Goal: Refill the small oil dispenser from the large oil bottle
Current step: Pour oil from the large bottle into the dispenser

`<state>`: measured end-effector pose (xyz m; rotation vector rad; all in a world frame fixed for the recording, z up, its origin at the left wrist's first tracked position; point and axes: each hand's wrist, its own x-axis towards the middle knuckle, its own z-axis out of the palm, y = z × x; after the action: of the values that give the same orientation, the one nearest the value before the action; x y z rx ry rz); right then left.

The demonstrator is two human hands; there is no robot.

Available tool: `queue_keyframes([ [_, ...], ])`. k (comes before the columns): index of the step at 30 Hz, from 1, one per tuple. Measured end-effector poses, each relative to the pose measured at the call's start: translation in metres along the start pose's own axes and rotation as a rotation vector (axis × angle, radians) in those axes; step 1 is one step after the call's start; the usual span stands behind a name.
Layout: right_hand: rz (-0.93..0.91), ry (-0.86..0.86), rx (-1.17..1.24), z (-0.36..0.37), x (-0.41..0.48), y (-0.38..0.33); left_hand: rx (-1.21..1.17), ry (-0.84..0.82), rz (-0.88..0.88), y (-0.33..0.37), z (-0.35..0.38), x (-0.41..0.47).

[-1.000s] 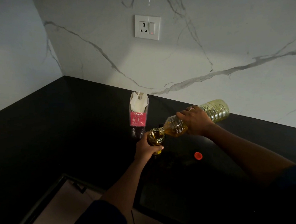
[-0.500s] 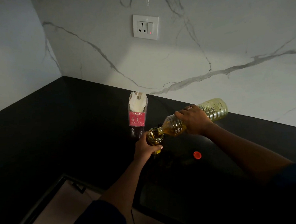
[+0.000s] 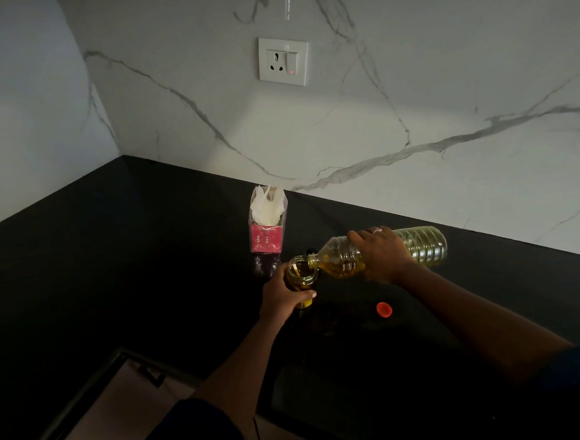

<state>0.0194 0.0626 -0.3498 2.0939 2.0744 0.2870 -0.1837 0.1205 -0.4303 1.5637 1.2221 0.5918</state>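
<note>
Two hands busy, pour in progress. Right hand [image 3: 382,256] wrapped around large oil bottle [image 3: 421,250], tipped near horizontal, its mouth over the open rim of small oil dispenser [image 3: 301,275]. Left hand [image 3: 283,297] clasped round the dispenser body, steadying it on black counter [image 3: 147,264]. Dispenser looks partly filled; exact level unclear. Red cap [image 3: 384,309] lies off, below the right hand. Tissue box [image 3: 267,226] just beyond the left hand. Left to do, likely: finish pour, right the bottle, recap both.
</note>
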Motion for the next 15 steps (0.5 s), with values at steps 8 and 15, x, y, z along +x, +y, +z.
queue_keyframes([
  [8, 0.045, -0.01, 0.062, 0.0062, -0.01, -0.0037, 0.013, 0.008, 0.014, -0.0013, 0.0011, 0.0004],
  [15, 0.051, 0.001, 0.076, 0.0094, -0.009, -0.0035, 0.018, 0.013, 0.029, -0.0017, 0.001, -0.0004],
])
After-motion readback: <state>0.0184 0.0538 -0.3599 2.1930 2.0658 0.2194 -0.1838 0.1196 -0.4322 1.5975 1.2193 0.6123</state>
